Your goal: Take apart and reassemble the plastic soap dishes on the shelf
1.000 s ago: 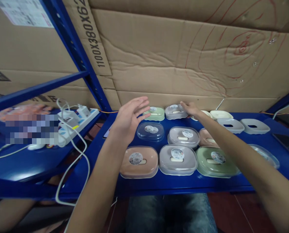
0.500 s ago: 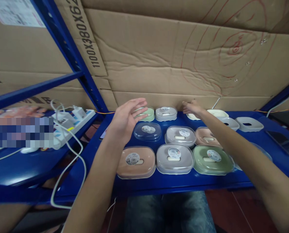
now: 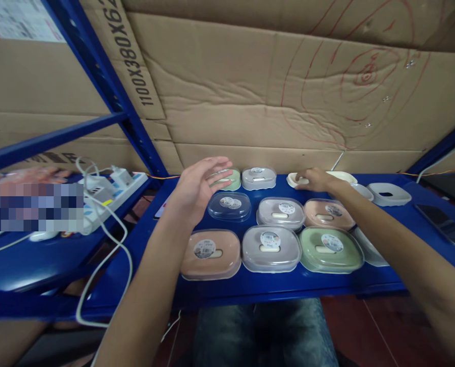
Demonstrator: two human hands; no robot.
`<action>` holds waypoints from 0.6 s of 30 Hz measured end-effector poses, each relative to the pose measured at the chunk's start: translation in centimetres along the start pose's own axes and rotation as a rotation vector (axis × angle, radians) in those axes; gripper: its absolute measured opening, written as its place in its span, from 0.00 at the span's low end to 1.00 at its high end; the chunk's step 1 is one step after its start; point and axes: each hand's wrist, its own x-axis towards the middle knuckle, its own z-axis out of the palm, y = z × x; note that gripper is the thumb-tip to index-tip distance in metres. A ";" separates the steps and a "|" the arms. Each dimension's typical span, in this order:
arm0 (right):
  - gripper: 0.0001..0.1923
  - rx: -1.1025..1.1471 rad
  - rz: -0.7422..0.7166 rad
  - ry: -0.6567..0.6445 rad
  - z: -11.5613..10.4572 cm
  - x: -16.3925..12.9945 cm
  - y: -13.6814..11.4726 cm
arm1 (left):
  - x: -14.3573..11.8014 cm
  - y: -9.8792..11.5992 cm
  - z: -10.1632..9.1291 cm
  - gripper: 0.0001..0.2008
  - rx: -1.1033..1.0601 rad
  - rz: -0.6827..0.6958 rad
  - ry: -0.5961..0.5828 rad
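My right hand (image 3: pixel 314 179) is at the back row, its fingers bent down onto a small cream oval box piece (image 3: pixel 291 180) and partly covering it. My left hand (image 3: pixel 201 178) is raised with fingers apart, holding nothing, in front of a green lidded box (image 3: pixel 233 179). Just below it sits a clear oval lid (image 3: pixel 227 213) with a round label. Nearby are a grey lidded box (image 3: pixel 258 184) in the back row, and a grey box (image 3: pixel 276 216) and a pink box (image 3: pixel 317 218) in the middle row.
Along the front stand a pink box (image 3: pixel 227 262), a grey box (image 3: pixel 250 250) and a green box (image 3: pixel 311 262). An open white box piece (image 3: pixel 401 193) and a dark phone (image 3: pixel 443 223) lie right. A power strip (image 3: pixel 137 184) with cables is at left, near another person's blurred hand (image 3: pixel 32 175).
My right hand has come down from above the cream piece onto it. My left hand stays raised in nearly the same place. The view has shifted slightly.
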 end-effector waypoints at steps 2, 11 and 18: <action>0.16 -0.008 -0.035 -0.003 -0.4 -0.4 -0.6 | 0.0 0.0 0.0 0.13 0.004 0.002 -0.010; 0.18 0.225 -0.355 0.338 -4.8 -4.2 -8.5 | 0.1 -0.4 0.1 0.14 0.013 -0.033 -0.030; 0.17 0.242 -0.772 0.388 -5.6 -8.6 -20.0 | -0.2 -0.5 0.3 0.20 -0.027 -0.212 -0.253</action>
